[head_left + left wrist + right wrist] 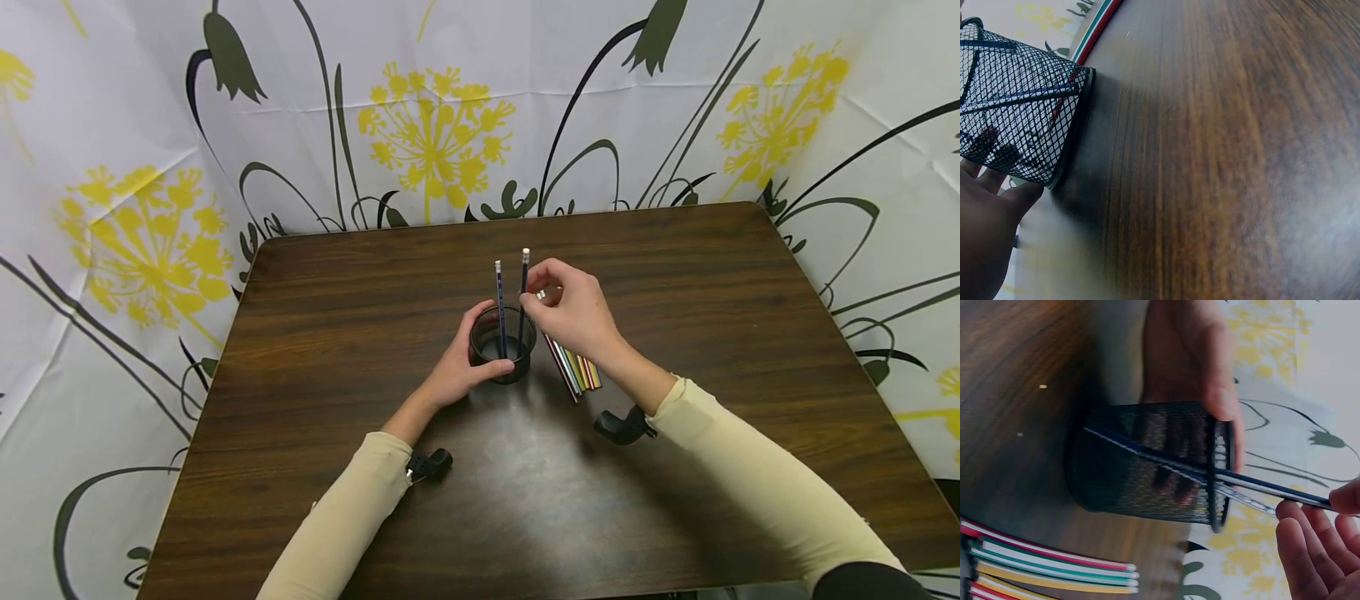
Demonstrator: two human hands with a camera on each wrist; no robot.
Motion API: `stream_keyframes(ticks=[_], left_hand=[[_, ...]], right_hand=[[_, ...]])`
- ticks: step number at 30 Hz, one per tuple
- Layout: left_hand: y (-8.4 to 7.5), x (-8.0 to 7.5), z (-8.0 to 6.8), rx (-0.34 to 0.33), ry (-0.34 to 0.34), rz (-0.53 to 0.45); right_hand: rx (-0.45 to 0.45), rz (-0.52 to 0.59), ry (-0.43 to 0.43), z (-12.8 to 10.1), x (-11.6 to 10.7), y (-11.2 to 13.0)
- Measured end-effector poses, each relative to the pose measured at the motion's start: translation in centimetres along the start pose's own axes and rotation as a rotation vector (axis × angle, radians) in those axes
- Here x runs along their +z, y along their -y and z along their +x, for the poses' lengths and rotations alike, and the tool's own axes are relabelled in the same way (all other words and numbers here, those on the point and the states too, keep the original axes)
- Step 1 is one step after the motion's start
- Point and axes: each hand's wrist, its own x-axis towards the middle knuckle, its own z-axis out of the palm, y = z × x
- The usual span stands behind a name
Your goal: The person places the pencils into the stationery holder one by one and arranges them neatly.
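I see long cream sleeves on both arms, left sleeve (341,521) and right sleeve (757,471), snug to the wrists. Small black cam units strapped under each wrist, approx; a dark cuff, maybe, at the right elbow.

The right hand (573,317) covers the far ends of the pencils (574,369) on the table. In the left wrist view the cup (1019,125) is cut by the edge.

1 mesh cup (502,354), 2 dark pencils (500,304) inside it.
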Motion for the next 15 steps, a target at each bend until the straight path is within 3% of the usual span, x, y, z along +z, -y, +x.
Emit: stream_keyframes(ticks=[15], left_hand=[[-0.1, 0.1, 0.0, 0.007, 0.000, 0.001]], right_hand=[[0.022, -0.086, 0.061, -0.6, 2.0, -2.0]])
